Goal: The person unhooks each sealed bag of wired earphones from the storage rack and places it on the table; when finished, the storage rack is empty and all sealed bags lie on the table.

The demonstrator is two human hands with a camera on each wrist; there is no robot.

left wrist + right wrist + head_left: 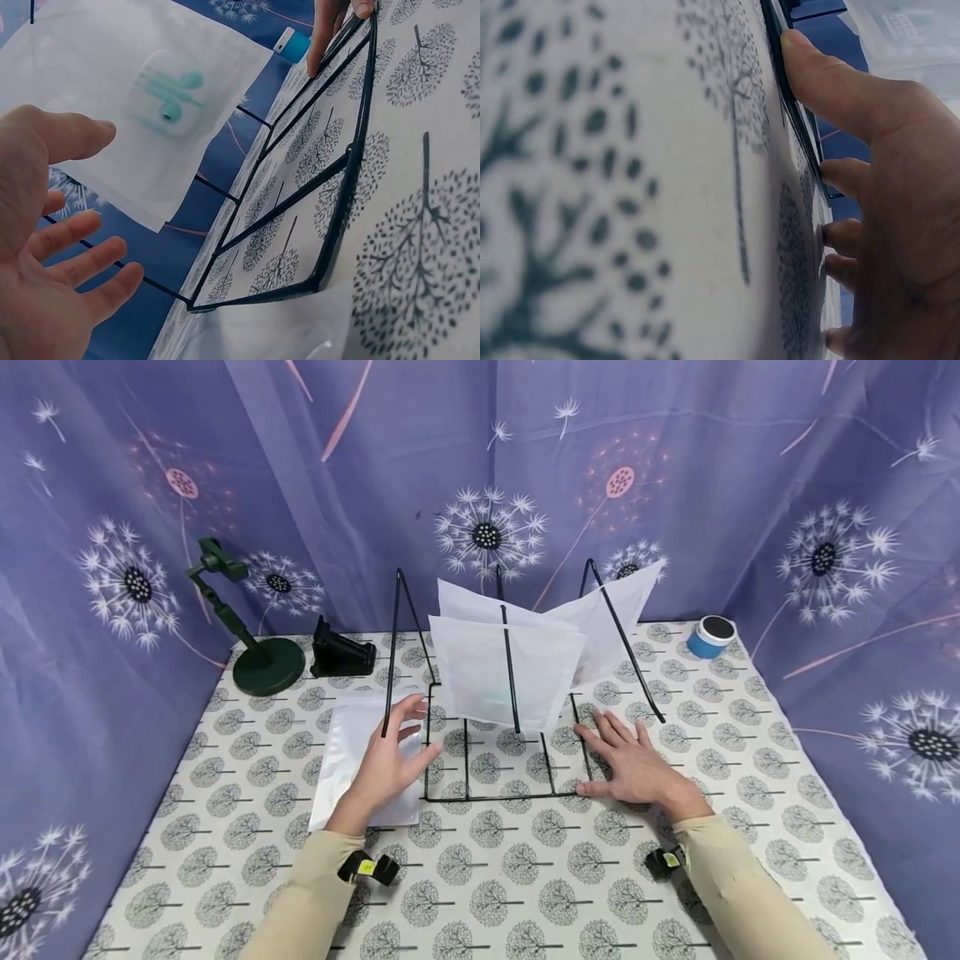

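Purple curtain [360, 510] wraps the back and both sides, so reach is boxed in. Tree-print cloth [510, 872] covers the table, looks flat, may drag under wire.

Black wire rack [511, 672] sits mid-table. Thin rod: reads stiff and light, likely easy to slide or tip. Hold it low on the base frame [487, 797]; slanted dividers [392, 652] could lever it over.

White pouches, in the rack: front pouch [472, 668], rear pouch [468, 600] just behind it, right pouch [630, 593] leaning outward. Flat pouch [333, 768] lies on the cloth left of the rack. All look soft, slick, light; pinch a top corner, smooth faces may slip.

Left hand [386, 768] is relaxed above the flat pouch, gripping nothing. Right hand [630, 764] is spread at the rack's right side, thumb at the front corner, no grip.

Green stand [266, 664] and black holder [341, 650] back left, blue jar [705, 639] back right. Smallest: mint earphone shape [169, 94] showing on the front pouch (can't tell if printed or inside).
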